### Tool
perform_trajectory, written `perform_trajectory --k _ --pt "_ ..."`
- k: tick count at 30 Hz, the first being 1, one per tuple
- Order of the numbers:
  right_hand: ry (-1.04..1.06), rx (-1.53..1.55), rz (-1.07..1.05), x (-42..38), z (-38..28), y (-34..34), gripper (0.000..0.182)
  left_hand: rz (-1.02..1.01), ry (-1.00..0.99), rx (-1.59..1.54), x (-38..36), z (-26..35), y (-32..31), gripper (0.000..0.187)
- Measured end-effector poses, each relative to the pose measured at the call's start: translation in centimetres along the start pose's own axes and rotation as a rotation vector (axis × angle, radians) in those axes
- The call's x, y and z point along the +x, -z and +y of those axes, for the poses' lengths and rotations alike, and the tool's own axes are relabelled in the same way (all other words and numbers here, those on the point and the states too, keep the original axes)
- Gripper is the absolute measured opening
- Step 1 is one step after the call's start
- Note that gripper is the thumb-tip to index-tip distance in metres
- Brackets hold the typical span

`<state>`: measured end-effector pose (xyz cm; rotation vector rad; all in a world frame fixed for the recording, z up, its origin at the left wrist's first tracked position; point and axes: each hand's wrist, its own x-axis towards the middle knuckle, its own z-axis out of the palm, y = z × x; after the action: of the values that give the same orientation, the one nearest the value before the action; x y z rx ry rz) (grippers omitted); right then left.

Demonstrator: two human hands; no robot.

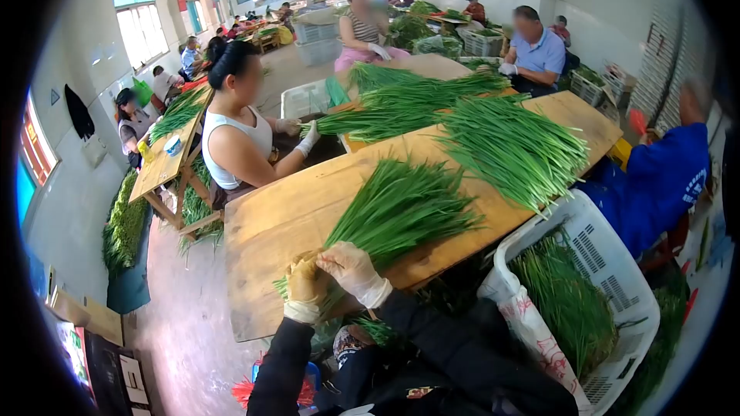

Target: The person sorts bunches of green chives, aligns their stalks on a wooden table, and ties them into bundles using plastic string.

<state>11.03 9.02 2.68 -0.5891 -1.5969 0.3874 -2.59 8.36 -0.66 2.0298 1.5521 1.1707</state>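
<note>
A bunch of garlic chives point(412, 212) lies on the wooden table before me, its leaf tips fanned away to the right. My left hand point(306, 281), in a thin pale glove, is closed around the stalk end, and short ends poke out on its left side. Close beside it, my gloved right hand point(354, 271) lies over the lower stalks with its fingers bent together near the left fingers. What those right fingertips pinch is hidden. A larger pile of chives point(516, 146) is spread farther along the wooden table point(266, 223).
At the right stands a white plastic crate point(617, 293) with chives inside. Across the table a person in a white top point(239, 135) handles chives; a person in blue point(655, 177) sits at the right. Red strips point(245, 391) show below the table.
</note>
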Motion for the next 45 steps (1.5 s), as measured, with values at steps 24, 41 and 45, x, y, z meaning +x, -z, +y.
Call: perform_trajectory --k 24,41,45 --pt "-0.64 0.42 -0.111 -1.5 -1.8 -0.6 0.011 -0.371 0.015 0.629 -0.2 2.8 1.4 0.037" --pt "-0.665 0.735 -0.332 -4.4 -1.2 4.7 0.006 -0.269 -0.009 0.738 -0.8 7.8 2.9 0.112" --pt "-0.438 0.46 -0.233 -1.1 -2.8 5.0 0.007 -0.226 0.026 0.793 -0.2 9.2 3.1 0.119"
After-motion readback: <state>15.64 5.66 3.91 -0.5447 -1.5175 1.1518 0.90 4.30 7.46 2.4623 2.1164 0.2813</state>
